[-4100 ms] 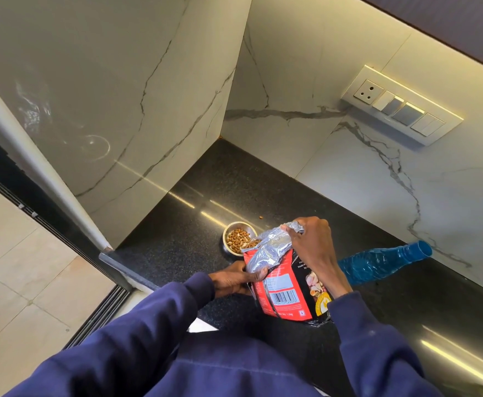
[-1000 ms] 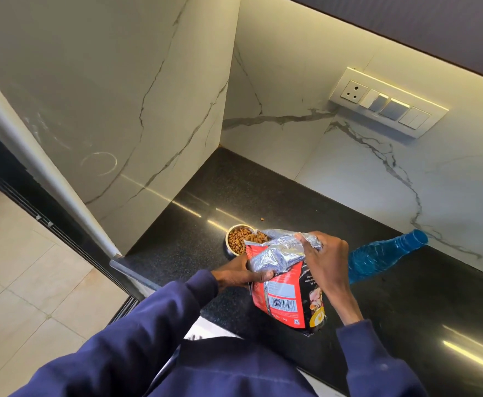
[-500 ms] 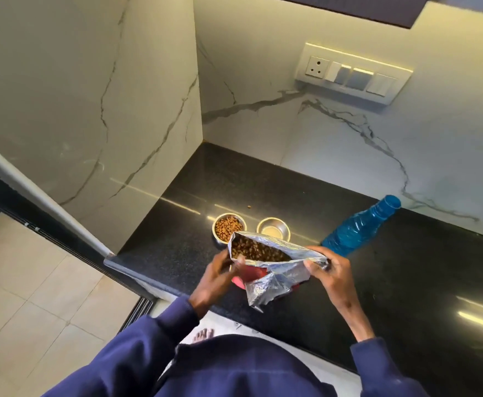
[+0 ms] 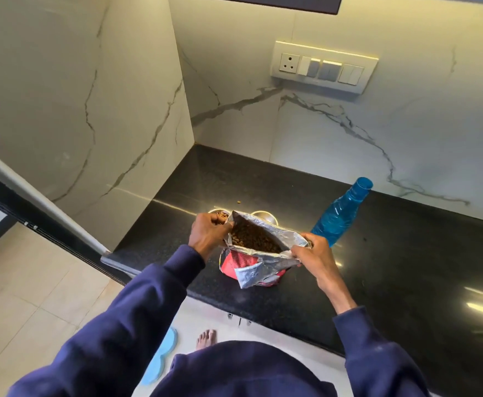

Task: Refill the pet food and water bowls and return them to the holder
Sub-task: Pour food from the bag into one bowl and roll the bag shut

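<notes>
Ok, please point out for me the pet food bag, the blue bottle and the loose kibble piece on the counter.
Pet food bag (image 4: 258, 239), head view, on the kibble inside its open mouth.
Blue bottle (image 4: 339, 219), head view, middle of its ribbed body.
Loose kibble piece (image 4: 238, 201), head view, on the piece itself.

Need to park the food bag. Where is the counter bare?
Bare: the counter right of the blue bottle, and the back corner behind the bowls. Crowded: the middle, where both hands hold the food bag open.
</notes>
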`<action>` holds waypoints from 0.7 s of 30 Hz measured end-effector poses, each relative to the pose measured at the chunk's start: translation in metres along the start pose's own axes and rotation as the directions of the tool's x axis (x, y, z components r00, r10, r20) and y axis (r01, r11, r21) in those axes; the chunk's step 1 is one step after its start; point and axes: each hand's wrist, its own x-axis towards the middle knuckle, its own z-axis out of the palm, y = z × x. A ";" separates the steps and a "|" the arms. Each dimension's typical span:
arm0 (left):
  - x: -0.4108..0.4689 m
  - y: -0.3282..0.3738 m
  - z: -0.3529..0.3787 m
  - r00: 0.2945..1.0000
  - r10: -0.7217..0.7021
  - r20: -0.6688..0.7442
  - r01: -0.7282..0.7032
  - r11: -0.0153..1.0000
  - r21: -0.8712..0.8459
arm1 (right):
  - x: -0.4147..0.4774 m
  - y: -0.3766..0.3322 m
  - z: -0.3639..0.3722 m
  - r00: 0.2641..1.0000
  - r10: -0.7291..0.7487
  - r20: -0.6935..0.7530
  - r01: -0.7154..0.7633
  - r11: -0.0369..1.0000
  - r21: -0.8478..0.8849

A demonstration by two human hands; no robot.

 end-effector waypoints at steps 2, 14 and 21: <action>-0.002 0.003 -0.001 1.000 -0.017 0.019 0.018 0.998 -0.056 | 0.004 0.007 -0.012 0.998 0.047 -0.052 -0.044 0.997 0.062; 0.021 -0.002 -0.022 0.849 -0.300 0.435 0.431 0.869 -0.242 | 0.012 -0.016 -0.007 0.937 0.197 0.288 -0.302 0.873 0.384; 0.030 -0.008 -0.032 0.984 -0.037 0.176 0.050 0.996 -0.069 | 0.010 -0.025 0.003 0.984 0.005 -0.176 -0.026 0.993 -0.119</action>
